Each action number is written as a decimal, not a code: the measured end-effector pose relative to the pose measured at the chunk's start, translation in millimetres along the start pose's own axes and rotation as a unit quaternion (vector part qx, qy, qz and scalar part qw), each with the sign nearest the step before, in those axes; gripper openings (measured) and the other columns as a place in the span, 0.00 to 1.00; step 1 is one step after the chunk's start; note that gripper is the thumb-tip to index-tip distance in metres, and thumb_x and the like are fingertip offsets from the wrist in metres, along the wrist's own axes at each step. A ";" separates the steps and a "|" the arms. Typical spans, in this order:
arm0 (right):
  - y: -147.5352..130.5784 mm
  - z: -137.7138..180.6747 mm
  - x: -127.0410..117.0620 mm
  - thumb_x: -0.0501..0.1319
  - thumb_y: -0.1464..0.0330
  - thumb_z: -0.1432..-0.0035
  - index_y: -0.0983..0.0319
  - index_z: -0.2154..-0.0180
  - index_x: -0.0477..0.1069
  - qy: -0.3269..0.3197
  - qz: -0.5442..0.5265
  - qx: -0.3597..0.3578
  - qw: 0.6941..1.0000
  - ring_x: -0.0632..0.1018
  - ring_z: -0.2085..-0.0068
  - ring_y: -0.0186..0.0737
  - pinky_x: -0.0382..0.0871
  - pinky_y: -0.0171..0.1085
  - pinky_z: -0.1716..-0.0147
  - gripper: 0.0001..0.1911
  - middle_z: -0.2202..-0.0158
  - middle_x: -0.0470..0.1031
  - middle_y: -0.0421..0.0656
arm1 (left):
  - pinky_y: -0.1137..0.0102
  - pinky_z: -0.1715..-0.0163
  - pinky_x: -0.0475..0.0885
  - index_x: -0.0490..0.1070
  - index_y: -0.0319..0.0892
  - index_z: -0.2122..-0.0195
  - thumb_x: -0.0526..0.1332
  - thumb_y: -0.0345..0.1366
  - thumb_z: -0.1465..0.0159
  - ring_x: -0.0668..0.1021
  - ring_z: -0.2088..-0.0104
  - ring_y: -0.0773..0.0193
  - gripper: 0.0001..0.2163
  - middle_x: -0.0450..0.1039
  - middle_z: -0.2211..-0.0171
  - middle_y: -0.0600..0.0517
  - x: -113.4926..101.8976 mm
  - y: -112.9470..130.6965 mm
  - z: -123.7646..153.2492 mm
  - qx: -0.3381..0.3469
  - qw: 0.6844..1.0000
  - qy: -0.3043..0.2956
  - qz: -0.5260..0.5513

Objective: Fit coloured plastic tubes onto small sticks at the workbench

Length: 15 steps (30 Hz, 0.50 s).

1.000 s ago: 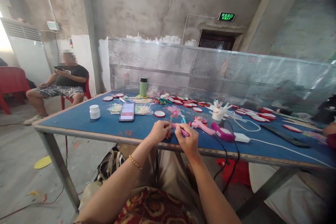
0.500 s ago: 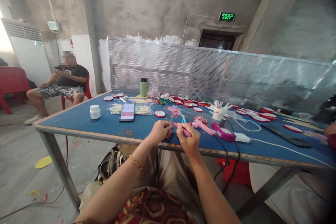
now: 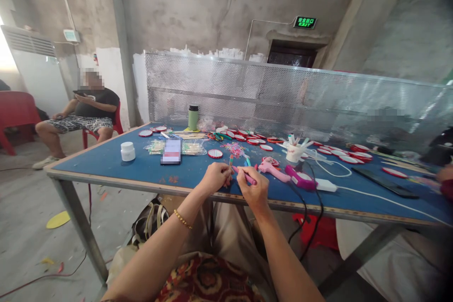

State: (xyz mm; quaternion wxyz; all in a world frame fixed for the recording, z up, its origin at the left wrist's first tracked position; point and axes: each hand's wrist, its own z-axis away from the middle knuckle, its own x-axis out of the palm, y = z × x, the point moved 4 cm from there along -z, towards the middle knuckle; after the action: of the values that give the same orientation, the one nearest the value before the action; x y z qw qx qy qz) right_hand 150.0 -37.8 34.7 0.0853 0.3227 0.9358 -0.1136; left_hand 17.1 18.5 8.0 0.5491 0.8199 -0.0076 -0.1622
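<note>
My left hand [image 3: 216, 177] is closed near the table's front edge, pinching a small, thin piece with a red and green upper end [image 3: 231, 159]. Its lower part is hidden by my fingers. Just to the right, my right hand [image 3: 254, 188] is wrapped round a pink pen [image 3: 250, 180]. The pen's front end points left at the small piece; whether they touch I cannot tell. Beyond my hands lies a pile of small colourful bits [image 3: 236, 149], with a blue and white pen [image 3: 248, 161] nearer. A round red-rimmed disc [image 3: 215, 154] lies to the left of the pile.
On the blue table [image 3: 191, 174] a pink glue gun [image 3: 274, 170], a purple device [image 3: 300, 178] and cables lie to the right. Behind them stands a white cup of pens [image 3: 295, 152]. A phone [image 3: 171, 151], white jar [image 3: 128, 151] and green bottle [image 3: 193, 117] are leftward. A person [image 3: 88, 104] sits beyond.
The pink pen and my right hand have shifted very slightly. My left hand keeps its pinch on the small piece in the same place.
</note>
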 end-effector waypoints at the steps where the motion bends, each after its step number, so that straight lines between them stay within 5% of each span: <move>1: -0.4 0.0 0.0 0.57 0.72 0.35 0.60 0.68 0.74 0.000 0.001 -0.003 1.000 0.81 0.70 0.36 0.74 0.33 0.67 0.10 0.71 0.81 0.41 | 0.77 0.79 0.69 0.70 0.38 0.74 0.53 0.29 0.39 0.72 0.81 0.70 0.09 0.70 0.82 0.55 0.1 0.0 0.1 -0.001 1.000 0.000 0.000; 15: 2.0 1.0 0.3 0.57 0.71 0.34 0.60 0.67 0.75 0.008 0.008 0.003 1.000 0.81 0.70 0.36 0.74 0.34 0.66 0.10 0.71 0.81 0.42 | 0.77 0.79 0.68 0.70 0.38 0.75 0.55 0.31 0.39 0.72 0.82 0.70 0.08 0.69 0.83 0.56 0.4 -0.3 0.1 -0.014 1.000 -0.001 0.005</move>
State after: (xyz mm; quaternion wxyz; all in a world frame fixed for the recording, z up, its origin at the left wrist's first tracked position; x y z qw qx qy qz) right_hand 151.2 -36.4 33.4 0.0773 0.3313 0.9335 -0.1134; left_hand 17.4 18.5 7.6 0.5613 0.8118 -0.0106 -0.1606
